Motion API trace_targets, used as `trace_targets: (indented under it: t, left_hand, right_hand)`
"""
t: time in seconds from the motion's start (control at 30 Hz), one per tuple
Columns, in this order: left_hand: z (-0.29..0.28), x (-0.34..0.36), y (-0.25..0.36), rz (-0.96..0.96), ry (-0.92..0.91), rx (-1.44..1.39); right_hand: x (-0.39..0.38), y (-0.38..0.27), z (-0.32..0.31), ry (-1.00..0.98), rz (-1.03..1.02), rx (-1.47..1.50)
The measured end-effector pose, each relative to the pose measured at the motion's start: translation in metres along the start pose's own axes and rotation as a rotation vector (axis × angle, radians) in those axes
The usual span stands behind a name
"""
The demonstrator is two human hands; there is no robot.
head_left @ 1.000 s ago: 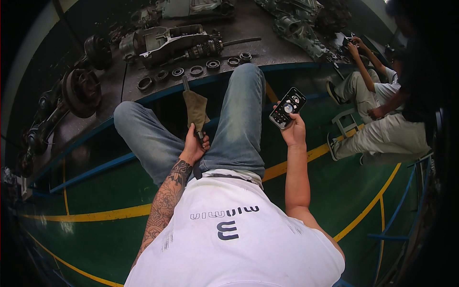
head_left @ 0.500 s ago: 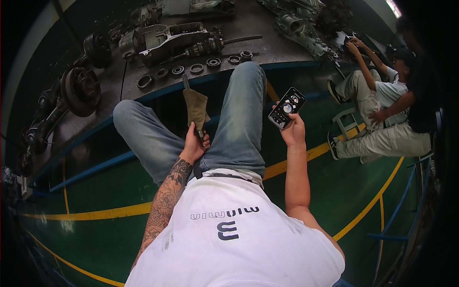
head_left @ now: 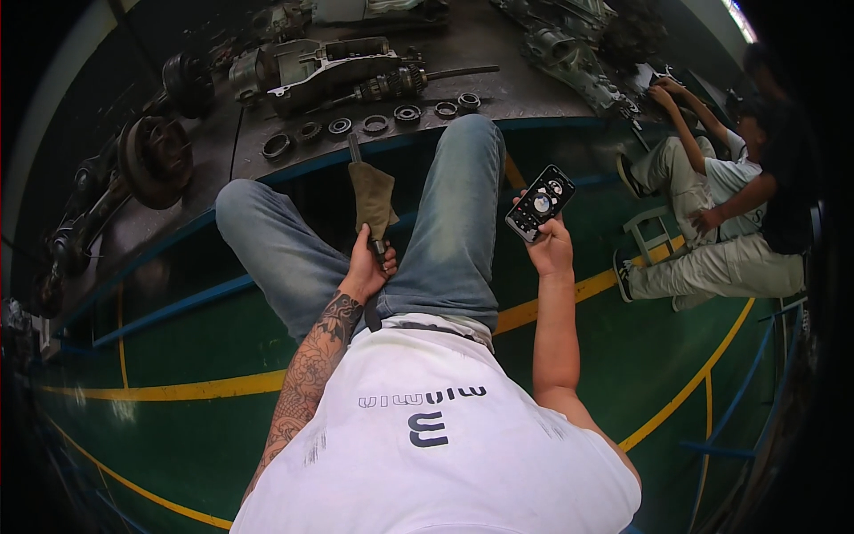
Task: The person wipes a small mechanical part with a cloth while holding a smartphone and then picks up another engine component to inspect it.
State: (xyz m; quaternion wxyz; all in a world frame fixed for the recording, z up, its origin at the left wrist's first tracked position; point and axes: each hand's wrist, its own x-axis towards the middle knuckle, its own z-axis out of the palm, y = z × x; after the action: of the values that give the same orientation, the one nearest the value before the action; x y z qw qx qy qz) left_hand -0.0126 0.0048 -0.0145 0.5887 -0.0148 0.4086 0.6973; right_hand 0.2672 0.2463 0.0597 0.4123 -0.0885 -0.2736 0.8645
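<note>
Between my knees, my left hand (head_left: pixel 366 267) is closed round the lower end of a metal shaft (head_left: pixel 355 148). A brown cloth (head_left: pixel 372 198) wraps the shaft's middle, and its bare upper end points toward the bench edge. Off to the right of my knee, my right hand (head_left: pixel 551 247) grips a smartphone (head_left: pixel 540 203) with its lit screen facing up. Several metal gear rings (head_left: pixel 374 124) lie in a row along the bench front, just beyond the shaft's tip.
An opened gearbox housing (head_left: pixel 307 76) and a gear shaft (head_left: pixel 391 84) lie on the dark workbench (head_left: pixel 253 129). An axle with a brake drum (head_left: pixel 151 160) is at the left. Two people sit at the right, near a small stool (head_left: pixel 652 233).
The whole scene sits slightly further right in the picture. Both hands keep their holds on the shaft and the smartphone.
</note>
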Motion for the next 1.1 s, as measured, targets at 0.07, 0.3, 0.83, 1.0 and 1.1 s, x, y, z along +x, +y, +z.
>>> trace_targets:
  t: [0.07,0.3,0.83,1.0,1.1]
  left_hand:
    - [-0.0001,-0.0001,0.0,0.0,0.0,-0.002]
    - [-0.002,0.0009,-0.0001,0.004,-0.005,0.008]
    - [0.0044,-0.0032,0.0,0.008,0.02,0.027]
    - [0.0021,-0.0018,0.0002,0.006,0.008,0.015]
    - [0.0019,-0.0009,0.0007,0.006,0.018,0.011]
  right_hand:
    - [-0.0002,0.0,0.0005,-0.002,-0.001,-0.019]
    - [-0.0022,-0.0015,0.0021,-0.007,-0.005,-0.039]
    - [-0.0034,-0.0031,0.0082,-0.057,-0.003,-0.074]
    - [-0.0033,-0.0029,0.0075,-0.026,-0.004,-0.079]
    - [-0.0025,-0.0036,0.0059,0.003,-0.007,-0.073]
